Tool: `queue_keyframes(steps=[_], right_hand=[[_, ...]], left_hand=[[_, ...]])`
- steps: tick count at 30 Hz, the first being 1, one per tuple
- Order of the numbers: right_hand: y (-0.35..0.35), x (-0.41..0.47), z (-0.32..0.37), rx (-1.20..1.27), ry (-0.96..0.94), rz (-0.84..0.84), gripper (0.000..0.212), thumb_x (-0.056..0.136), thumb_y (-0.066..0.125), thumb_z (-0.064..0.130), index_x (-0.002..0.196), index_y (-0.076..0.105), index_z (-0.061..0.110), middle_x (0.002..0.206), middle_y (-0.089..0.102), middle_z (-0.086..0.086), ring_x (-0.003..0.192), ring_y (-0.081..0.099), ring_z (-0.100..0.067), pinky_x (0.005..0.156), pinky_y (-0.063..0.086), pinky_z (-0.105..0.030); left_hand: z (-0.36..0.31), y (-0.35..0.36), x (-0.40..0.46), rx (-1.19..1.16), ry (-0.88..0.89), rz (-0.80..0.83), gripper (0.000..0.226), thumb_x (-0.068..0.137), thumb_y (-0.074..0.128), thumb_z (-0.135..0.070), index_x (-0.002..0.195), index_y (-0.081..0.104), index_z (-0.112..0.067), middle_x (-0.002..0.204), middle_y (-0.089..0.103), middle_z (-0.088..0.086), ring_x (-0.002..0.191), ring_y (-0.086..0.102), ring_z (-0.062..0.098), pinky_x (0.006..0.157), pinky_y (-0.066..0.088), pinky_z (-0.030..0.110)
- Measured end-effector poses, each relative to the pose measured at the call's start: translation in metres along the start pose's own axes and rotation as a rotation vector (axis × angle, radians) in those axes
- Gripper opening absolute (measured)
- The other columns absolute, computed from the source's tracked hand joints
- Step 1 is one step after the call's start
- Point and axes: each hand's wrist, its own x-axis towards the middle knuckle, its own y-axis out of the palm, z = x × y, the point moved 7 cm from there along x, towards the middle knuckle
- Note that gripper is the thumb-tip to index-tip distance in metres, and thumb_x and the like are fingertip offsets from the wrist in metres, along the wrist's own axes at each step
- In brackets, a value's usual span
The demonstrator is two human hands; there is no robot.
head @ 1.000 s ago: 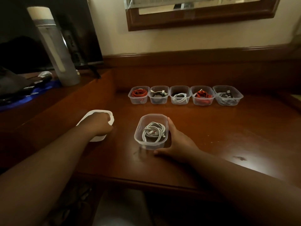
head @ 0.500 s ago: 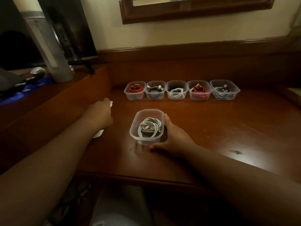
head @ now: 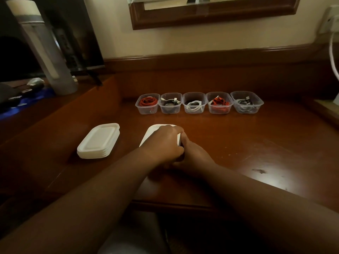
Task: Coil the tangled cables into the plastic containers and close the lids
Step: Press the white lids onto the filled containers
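Observation:
A white lid (head: 153, 132) lies on top of the near container at the middle of the desk, hiding the container and its white cable. My left hand (head: 166, 142) grips the lid from above. My right hand (head: 192, 153) holds the container's right side, fingers curled round it. A stack of white lids (head: 99, 141) sits to the left. Along the back stands a row of several clear open containers (head: 199, 103) with coiled cables: red, black, white, red-black and grey.
A tall grey bottle (head: 44, 50) stands on the raised ledge at the left beside dark items and a blue cloth (head: 23, 102). A framed mirror (head: 211, 13) hangs above. A white cord (head: 333, 57) hangs at the far right. The wooden desk (head: 256, 147) ends near my arms.
My left hand took one lid off the stack at the left and carried it right onto the near container. My right hand stayed on the container.

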Motion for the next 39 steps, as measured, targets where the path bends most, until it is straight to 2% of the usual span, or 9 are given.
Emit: queue_keyframes(steps=[3, 6, 9, 11, 14, 20, 29, 32, 39], right_hand=[[0.000, 0.000, -0.001, 0.010, -0.026, -0.008, 0.116, 0.069, 0.085, 0.048, 0.155, 0.009, 0.024, 0.142, 0.054, 0.003, 0.126, 0.053, -0.018, 0.096, 0.044, -0.029], [-0.001, 0.000, -0.001, 0.037, -0.019, -0.005, 0.124, 0.065, 0.086, 0.052, 0.155, 0.004, 0.031, 0.146, 0.050, 0.004, 0.131, 0.049, -0.019, 0.103, 0.040, -0.033], [0.000, 0.001, -0.003, 0.017, 0.000, 0.010, 0.129, 0.065, 0.085, 0.054, 0.157, -0.002, 0.029, 0.151, 0.046, 0.002, 0.135, 0.045, -0.021, 0.106, 0.038, -0.034], [0.001, 0.001, -0.004, 0.007, 0.000, 0.014, 0.130, 0.065, 0.085, 0.056, 0.157, -0.003, 0.026, 0.151, 0.045, 0.001, 0.135, 0.045, -0.020, 0.106, 0.038, -0.033], [0.001, 0.002, -0.005, 0.016, 0.003, 0.023, 0.130, 0.066, 0.084, 0.056, 0.157, -0.004, 0.025, 0.151, 0.045, 0.001, 0.134, 0.045, -0.019, 0.105, 0.038, -0.032], [0.001, 0.001, -0.006, 0.034, -0.009, 0.026, 0.131, 0.070, 0.080, 0.059, 0.155, -0.014, 0.028, 0.153, 0.042, 0.001, 0.136, 0.044, -0.020, 0.105, 0.040, -0.033], [0.001, 0.000, -0.005, -0.004, -0.016, 0.001, 0.117, 0.075, 0.074, 0.063, 0.158, 0.001, 0.026, 0.160, 0.031, 0.002, 0.142, 0.035, -0.018, 0.112, 0.035, -0.037], [0.003, 0.001, -0.005, -0.066, 0.002, 0.028, 0.115, 0.076, 0.070, 0.065, 0.157, -0.002, 0.026, 0.157, 0.035, 0.000, 0.140, 0.038, -0.020, 0.111, 0.036, -0.038], [0.000, 0.001, -0.005, -0.040, -0.028, 0.036, 0.110, 0.079, 0.067, 0.065, 0.157, 0.002, 0.025, 0.146, 0.049, -0.001, 0.127, 0.050, -0.020, 0.108, 0.040, -0.043]], left_hand=[[0.008, -0.010, 0.005, -0.187, 0.040, -0.110, 0.044, 0.087, 0.070, -0.032, 0.129, 0.062, -0.025, 0.125, 0.064, -0.002, 0.113, 0.060, 0.017, 0.092, 0.049, 0.030], [0.027, -0.018, 0.013, -0.091, 0.060, -0.175, 0.038, 0.092, 0.063, -0.040, 0.127, 0.063, -0.027, 0.128, 0.061, -0.005, 0.119, 0.055, 0.016, 0.097, 0.044, 0.032], [0.050, 0.008, 0.021, 0.127, -0.060, 0.147, 0.063, 0.095, 0.044, -0.063, 0.151, 0.035, -0.036, 0.162, 0.025, -0.009, 0.151, 0.017, 0.018, 0.117, 0.020, 0.048], [0.058, 0.028, 0.020, 0.100, -0.113, 0.328, 0.071, 0.096, 0.032, -0.068, 0.157, 0.017, -0.036, 0.167, 0.002, -0.009, 0.153, -0.002, 0.016, 0.120, 0.008, 0.051], [0.059, 0.041, 0.017, 0.093, -0.134, 0.367, 0.077, 0.094, 0.026, -0.072, 0.158, 0.005, -0.036, 0.166, -0.010, -0.010, 0.152, -0.011, 0.015, 0.120, 0.003, 0.052], [0.058, 0.043, 0.017, 0.147, -0.135, 0.392, 0.090, 0.085, 0.020, -0.083, 0.157, -0.005, -0.034, 0.166, -0.016, -0.007, 0.152, -0.016, 0.016, 0.122, -0.005, 0.051], [0.055, 0.044, 0.017, 0.182, -0.077, 0.388, 0.086, 0.088, 0.009, -0.076, 0.158, -0.003, -0.028, 0.166, -0.015, -0.001, 0.151, -0.018, 0.017, 0.121, -0.014, 0.047], [0.050, 0.041, 0.014, 0.170, -0.073, 0.398, 0.107, 0.069, 0.010, -0.087, 0.158, -0.003, -0.029, 0.166, -0.013, 0.001, 0.152, -0.015, 0.018, 0.123, -0.009, 0.045], [0.045, 0.036, 0.021, 0.298, -0.007, 0.386, 0.102, 0.064, 0.018, -0.093, 0.154, -0.004, -0.049, 0.166, 0.001, 0.008, 0.151, 0.000, 0.028, 0.118, 0.011, 0.048]])
